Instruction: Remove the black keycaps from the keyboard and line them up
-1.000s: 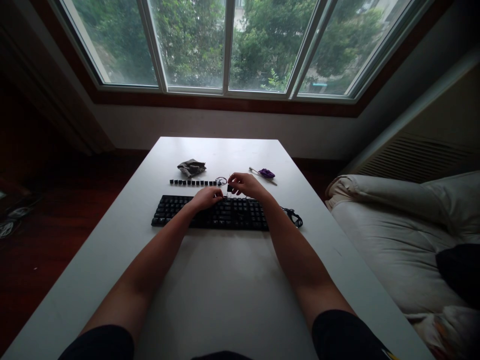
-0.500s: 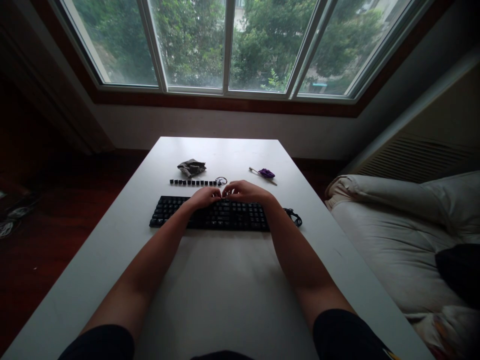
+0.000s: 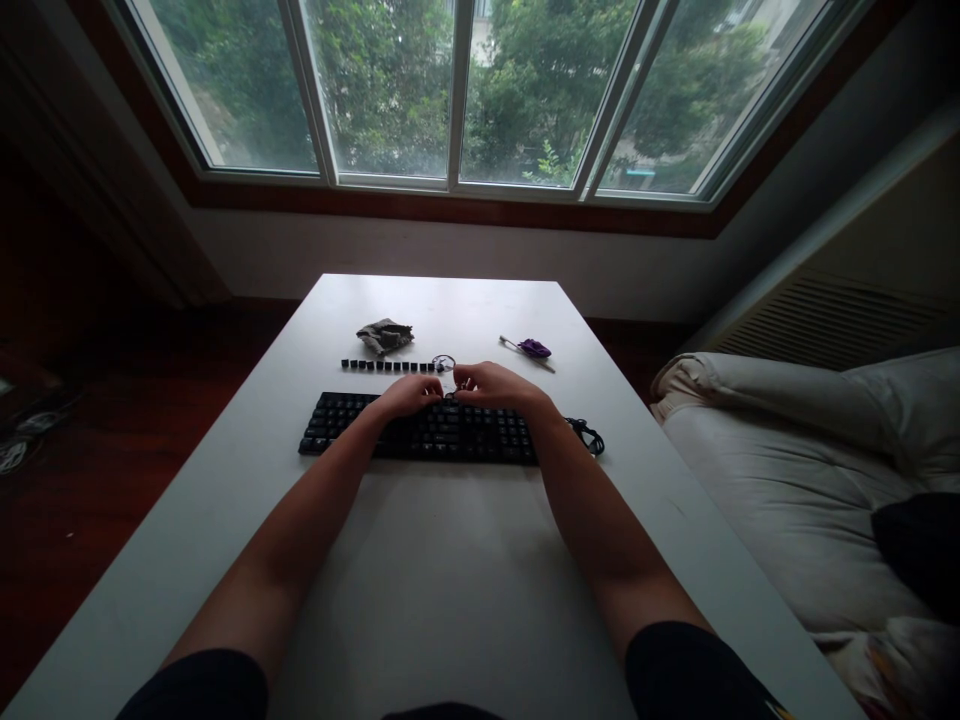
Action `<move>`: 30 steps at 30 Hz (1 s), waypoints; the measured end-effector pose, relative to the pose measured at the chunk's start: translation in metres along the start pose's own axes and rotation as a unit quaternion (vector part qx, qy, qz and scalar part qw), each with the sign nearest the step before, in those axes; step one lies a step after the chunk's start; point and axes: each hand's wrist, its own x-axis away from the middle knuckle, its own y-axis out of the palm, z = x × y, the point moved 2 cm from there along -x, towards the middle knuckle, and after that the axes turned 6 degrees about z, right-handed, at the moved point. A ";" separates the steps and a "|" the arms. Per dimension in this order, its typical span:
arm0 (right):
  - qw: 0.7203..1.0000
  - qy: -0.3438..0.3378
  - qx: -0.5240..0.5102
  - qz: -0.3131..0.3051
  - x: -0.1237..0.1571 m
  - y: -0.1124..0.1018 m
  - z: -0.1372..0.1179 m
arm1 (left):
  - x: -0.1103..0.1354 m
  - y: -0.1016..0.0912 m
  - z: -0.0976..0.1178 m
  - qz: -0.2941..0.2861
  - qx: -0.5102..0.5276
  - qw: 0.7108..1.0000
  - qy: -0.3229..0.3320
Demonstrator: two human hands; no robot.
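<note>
A black keyboard (image 3: 450, 435) lies across the white table, its top row partly hidden by my hands. My left hand (image 3: 411, 394) rests over the keyboard's back edge with its fingers curled; what they hold, if anything, is hidden. Just to its right, my right hand (image 3: 491, 384) is pinched with thumb and fingers together above the top row. Something small and dark shows by its fingertips, too small to name. Behind the hands is a row of black keycaps (image 3: 386, 366), with a thin wire loop (image 3: 444, 362) at its right end.
A crumpled grey cloth (image 3: 385, 336) lies behind the keycaps. A thin brush-like stick (image 3: 517, 347) and a purple bundle (image 3: 535, 348) lie at the back right. The keyboard's coiled cable (image 3: 586, 434) is at its right end. A pale sofa (image 3: 750, 480) stands right of the table (image 3: 450, 560).
My right hand has shifted slightly right, away from my left fingertips, and the gap between the hands is wider. My left hand stays at nearly the same place.
</note>
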 end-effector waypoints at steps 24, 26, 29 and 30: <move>0.980 0.087 -0.174 -0.032 -0.001 0.001 0.029 | 0.001 -0.002 0.005 -0.008 0.006 1.000 -0.014; 0.972 0.094 -0.212 -0.044 0.000 0.001 0.033 | 0.001 -0.002 0.004 -0.008 0.006 1.000 -0.015; 0.962 0.097 -0.247 -0.062 0.001 0.000 0.037 | 0.001 -0.001 0.003 -0.009 0.004 1.000 -0.015; 0.960 0.097 -0.254 -0.068 0.002 -0.001 0.038 | 0.001 -0.001 0.003 -0.009 0.003 1.000 -0.014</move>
